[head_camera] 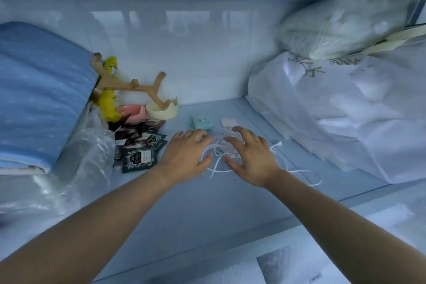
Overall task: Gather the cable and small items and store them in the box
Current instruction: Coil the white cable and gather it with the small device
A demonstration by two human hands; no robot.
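Gathering of the white cable (219, 157) is judged to be the step in hand: the tangle lies on the shelf (207, 203) near its middle, between the left hand (184, 152) and the right hand (251, 157), both held flat with fingers spread and nothing gripped, and the loops are best swept inward from both sides, the stray run trailing toward the shelf's right edge drawn in as well. Writing is legible from left to right: "CHALI" on the dark sachets (138, 157) beside the left hand, and "SILK" on the white bag (334, 104) at the right end. No box can be seen.
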